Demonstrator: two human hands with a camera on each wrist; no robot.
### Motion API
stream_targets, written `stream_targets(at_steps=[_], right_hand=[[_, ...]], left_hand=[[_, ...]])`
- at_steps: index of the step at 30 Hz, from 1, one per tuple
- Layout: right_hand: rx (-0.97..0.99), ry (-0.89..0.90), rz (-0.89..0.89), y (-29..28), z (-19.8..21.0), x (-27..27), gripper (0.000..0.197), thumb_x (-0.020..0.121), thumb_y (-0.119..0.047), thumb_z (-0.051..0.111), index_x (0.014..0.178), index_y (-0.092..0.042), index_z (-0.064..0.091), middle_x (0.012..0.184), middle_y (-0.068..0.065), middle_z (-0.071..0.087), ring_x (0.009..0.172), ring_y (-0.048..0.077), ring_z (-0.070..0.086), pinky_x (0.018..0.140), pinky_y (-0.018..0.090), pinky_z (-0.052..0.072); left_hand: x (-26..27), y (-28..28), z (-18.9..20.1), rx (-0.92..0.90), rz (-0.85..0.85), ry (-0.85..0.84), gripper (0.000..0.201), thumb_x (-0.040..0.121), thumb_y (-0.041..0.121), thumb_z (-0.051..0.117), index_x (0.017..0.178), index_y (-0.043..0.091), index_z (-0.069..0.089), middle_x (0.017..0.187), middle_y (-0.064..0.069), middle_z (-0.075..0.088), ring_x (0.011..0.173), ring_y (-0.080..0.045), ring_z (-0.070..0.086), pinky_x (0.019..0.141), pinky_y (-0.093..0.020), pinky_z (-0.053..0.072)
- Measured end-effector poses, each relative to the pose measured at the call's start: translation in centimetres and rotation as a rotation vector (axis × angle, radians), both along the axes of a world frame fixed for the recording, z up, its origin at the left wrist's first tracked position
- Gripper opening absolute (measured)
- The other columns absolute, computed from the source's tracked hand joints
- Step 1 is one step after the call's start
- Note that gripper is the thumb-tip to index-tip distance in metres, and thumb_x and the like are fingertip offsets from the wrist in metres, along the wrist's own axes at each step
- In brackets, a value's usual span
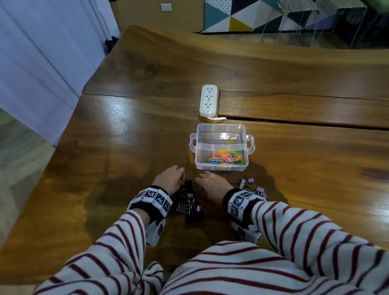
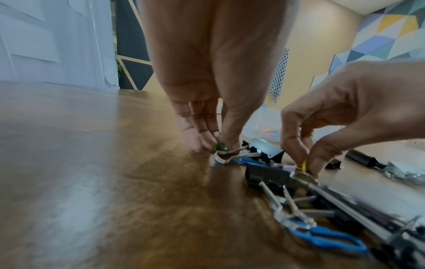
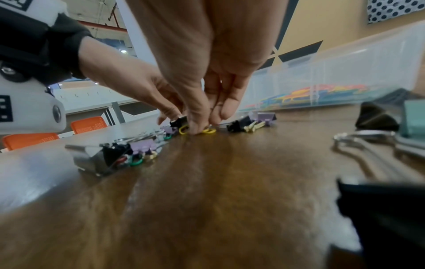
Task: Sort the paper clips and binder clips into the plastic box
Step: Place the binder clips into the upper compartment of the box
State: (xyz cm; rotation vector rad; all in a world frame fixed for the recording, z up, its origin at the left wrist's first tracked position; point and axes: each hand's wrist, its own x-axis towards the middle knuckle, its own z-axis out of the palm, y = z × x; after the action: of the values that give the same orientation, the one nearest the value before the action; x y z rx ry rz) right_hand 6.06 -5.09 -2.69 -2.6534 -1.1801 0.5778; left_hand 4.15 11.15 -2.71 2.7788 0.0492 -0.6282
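Note:
A clear plastic box (image 1: pixel 197 155) stands on the wooden table, with several coloured paper clips (image 1: pixel 226 159) in its near compartment and one yellow clip (image 1: pixel 229 142) in the far one. Just in front of it, my left hand (image 1: pixel 180 179) pinches a green paper clip (image 2: pixel 219 146) that lies against a binder clip's silver handle (image 2: pixel 239 154). My right hand (image 1: pixel 199 180) pinches a yellow paper clip (image 3: pixel 208 131) down on the tabletop. Black and purple binder clips (image 1: pixel 191 204) lie between my wrists. From above, both hands hide the pinched clips.
A second heap of purple and black binder clips (image 1: pixel 253 189) lies by my right wrist. A white power strip (image 1: pixel 208 101) sits beyond the box beside a slot in the table. A blue paper clip (image 2: pixel 322 236) is tangled among the near binder clips.

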Motion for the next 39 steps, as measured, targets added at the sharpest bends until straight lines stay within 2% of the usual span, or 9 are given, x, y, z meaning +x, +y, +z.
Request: stream_targets(at_steps=[4, 7, 9, 16, 20, 23, 27, 33, 39], right_hand=[[0.034, -0.011, -0.102, -0.4, 0.0, -0.4, 0.025, 0.089, -0.003, 0.044, 0.113, -0.003, 0.048, 0.118, 0.017, 0.055, 0.115, 0.031, 0.045, 0.093, 0.038, 0.040], [0.037, 0.000, -0.122, -0.4, 0.0, -0.3, 0.023, 0.088, -0.004, 0.046, 0.112, -0.003, 0.049, 0.117, 0.017, 0.056, 0.116, 0.031, 0.046, 0.094, 0.038, 0.041], [0.011, 0.003, -0.097, -0.3, -0.1, -0.1, 0.022, 0.088, -0.003, 0.047, 0.110, -0.002, 0.050, 0.119, 0.017, 0.054, 0.117, 0.031, 0.044, 0.095, 0.037, 0.040], [0.056, 0.073, -0.100, -2.2, -0.7, 0.5, 0.014, 0.084, -0.008, 0.055, 0.098, -0.007, 0.056, 0.113, 0.011, 0.053, 0.114, 0.025, 0.043, 0.092, 0.038, 0.042], [0.276, 0.260, -0.310, -4.5, -0.9, 1.5, 0.011, 0.080, -0.004, 0.060, 0.088, -0.012, 0.059, 0.098, 0.008, 0.061, 0.098, 0.026, 0.057, 0.086, 0.039, 0.049], [0.470, 0.494, -0.495, -5.8, -0.2, 2.0, 0.021, 0.076, 0.000, 0.065, 0.078, -0.019, 0.058, 0.088, 0.008, 0.065, 0.087, 0.023, 0.062, 0.080, 0.033, 0.051], [0.623, 0.709, -0.668, -7.2, 0.2, 2.0, 0.026, 0.081, 0.005, 0.059, 0.078, -0.021, 0.060, 0.075, 0.004, 0.067, 0.060, 0.009, 0.063, 0.055, 0.017, 0.051], [0.716, 0.852, -0.752, -7.7, 0.1, 2.0, 0.019, 0.090, 0.005, 0.045, 0.083, -0.009, 0.054, 0.074, 0.009, 0.060, 0.064, 0.015, 0.056, 0.049, 0.015, 0.048], [0.682, 0.840, -0.649, -7.4, 0.3, 1.3, 0.014, 0.093, -0.011, 0.048, 0.082, -0.006, 0.055, 0.074, 0.007, 0.060, 0.064, 0.014, 0.056, 0.056, 0.019, 0.046]], left_hand=[[-0.6, 0.3, 0.8, -0.169, 0.072, -0.144, 0.005, 0.089, 0.013, 0.052, 0.094, 0.014, 0.053, 0.103, -0.004, 0.061, 0.095, -0.019, 0.059, 0.082, -0.033, 0.050], [-1.4, 0.0, 1.4, -0.338, -0.005, -0.113, 0.015, 0.087, 0.005, 0.055, 0.101, 0.009, 0.057, 0.105, -0.006, 0.065, 0.098, -0.016, 0.060, 0.086, -0.025, 0.047], [-2.0, -0.2, 1.0, -0.293, -0.080, -0.085, 0.019, 0.086, 0.003, 0.055, 0.104, 0.008, 0.058, 0.108, -0.007, 0.064, 0.103, -0.018, 0.059, 0.086, -0.024, 0.043], [-2.9, 0.2, -0.1, -0.182, 0.015, -0.140, 0.027, 0.088, 0.006, 0.053, 0.114, 0.010, 0.058, 0.118, -0.007, 0.054, 0.108, -0.021, 0.053, 0.097, -0.031, 0.045], [-2.6, 0.4, 0.0, -0.227, 0.003, -0.214, 0.036, 0.088, 0.004, 0.053, 0.122, 0.012, 0.057, 0.120, -0.006, 0.057, 0.110, -0.019, 0.054, 0.099, -0.027, 0.044], [-2.3, 0.6, -0.1, -0.237, 0.025, -0.275, 0.028, 0.087, 0.004, 0.054, 0.114, 0.011, 0.061, 0.118, -0.007, 0.058, 0.109, -0.018, 0.056, 0.096, -0.022, 0.042], [-3.1, 0.3, -0.4, -0.154, -0.044, -0.157, 0.027, 0.088, 0.008, 0.054, 0.113, 0.013, 0.059, 0.122, -0.005, 0.052, 0.110, -0.018, 0.054, 0.099, -0.030, 0.045], [-3.0, -0.7, -0.5, -0.015, -0.120, -0.061, 0.032, 0.087, 0.009, 0.054, 0.119, 0.012, 0.050, 0.122, -0.008, 0.045, 0.100, -0.019, 0.056, 0.091, -0.033, 0.050], [-2.2, -1.2, 0.2, 0.005, -0.127, 0.036, 0.016, 0.087, 0.007, 0.053, 0.103, 0.009, 0.054, 0.113, -0.009, 0.051, 0.099, -0.024, 0.054, 0.086, -0.034, 0.048]])
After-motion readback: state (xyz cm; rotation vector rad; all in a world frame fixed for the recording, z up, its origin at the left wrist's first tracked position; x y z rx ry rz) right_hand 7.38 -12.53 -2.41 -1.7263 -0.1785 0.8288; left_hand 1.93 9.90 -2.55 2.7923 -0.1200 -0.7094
